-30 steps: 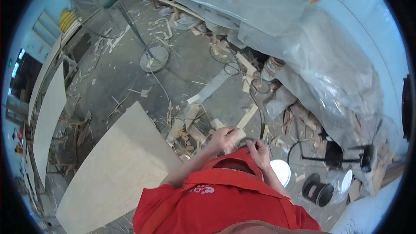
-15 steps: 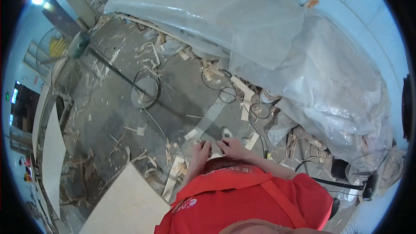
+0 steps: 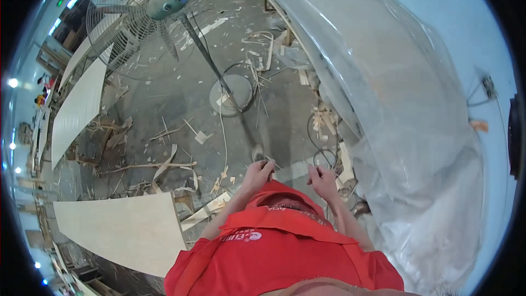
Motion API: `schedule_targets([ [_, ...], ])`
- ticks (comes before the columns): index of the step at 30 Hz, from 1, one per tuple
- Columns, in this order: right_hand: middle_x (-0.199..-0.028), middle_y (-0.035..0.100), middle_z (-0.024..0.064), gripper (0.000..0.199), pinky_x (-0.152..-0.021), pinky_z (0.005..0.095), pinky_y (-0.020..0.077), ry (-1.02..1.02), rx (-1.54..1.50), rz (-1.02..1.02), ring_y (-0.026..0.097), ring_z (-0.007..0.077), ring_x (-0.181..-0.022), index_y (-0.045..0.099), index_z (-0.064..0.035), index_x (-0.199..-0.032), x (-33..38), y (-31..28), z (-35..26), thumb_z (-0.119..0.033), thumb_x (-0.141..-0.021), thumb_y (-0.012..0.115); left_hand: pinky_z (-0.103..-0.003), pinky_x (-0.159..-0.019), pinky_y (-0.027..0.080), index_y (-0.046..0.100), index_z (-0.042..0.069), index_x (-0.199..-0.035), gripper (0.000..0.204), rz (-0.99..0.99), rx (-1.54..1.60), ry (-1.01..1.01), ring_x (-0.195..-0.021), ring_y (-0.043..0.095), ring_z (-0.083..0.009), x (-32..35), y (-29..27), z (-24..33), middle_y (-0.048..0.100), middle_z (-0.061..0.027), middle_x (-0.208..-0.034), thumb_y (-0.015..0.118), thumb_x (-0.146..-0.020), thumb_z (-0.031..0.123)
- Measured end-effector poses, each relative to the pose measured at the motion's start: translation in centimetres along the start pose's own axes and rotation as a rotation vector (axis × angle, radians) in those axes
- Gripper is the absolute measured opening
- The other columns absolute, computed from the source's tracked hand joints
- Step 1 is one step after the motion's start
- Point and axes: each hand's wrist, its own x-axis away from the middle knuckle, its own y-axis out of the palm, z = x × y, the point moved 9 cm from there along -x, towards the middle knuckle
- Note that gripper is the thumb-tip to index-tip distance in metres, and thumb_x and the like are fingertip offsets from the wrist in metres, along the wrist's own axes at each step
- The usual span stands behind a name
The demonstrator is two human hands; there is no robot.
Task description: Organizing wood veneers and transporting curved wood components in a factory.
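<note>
We wear a red apron down our front, nearest our hands. Our left hand and right hand are curled, apart; we cannot tell whether they grasp anything. Leftward lies a pale board; ahead stands a fan.

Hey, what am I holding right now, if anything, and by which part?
It cannot be told: the bare left hand and bare right hand are apart, both curled, with no held thing clearly visible.
</note>
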Motion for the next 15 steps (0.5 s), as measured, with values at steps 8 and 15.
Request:
schedule_targets([
  [8, -0.062, 0.059, 0.0046, 0.038, -0.056, 0.0295, 0.0433, 0.113, 0.005, -0.082, 0.053, 0.0100, -0.058, 0.061, 0.0005, -0.075, -17.6, 7.9, -6.9, -0.029, -0.098, 0.059, -0.028, -0.055, 0.042, 0.062, 0.001, -0.080, 0.039, 0.188, 0.116, 0.014, -0.058, 0.053, -0.0100, -18.8, -14.0, 9.1, 0.057, -0.0012, -0.063, 0.056, -0.098, 0.034],
  [15, -0.063, 0.060, 0.0042, 0.038, -0.057, 0.0286, 0.0442, 0.032, 0.000, -0.101, 0.054, 0.0098, -0.059, 0.060, 0.0006, -0.074, -33.3, 10.0, -16.8, -0.028, -0.099, 0.057, -0.028, -0.058, 0.045, 0.064, 0.000, -0.091, 0.031, 0.406, -0.017, 0.115, -0.066, 0.059, -0.0105, -32.5, -28.9, 20.1, 0.065, -0.0045, -0.075, 0.058, -0.096, 0.030],
])
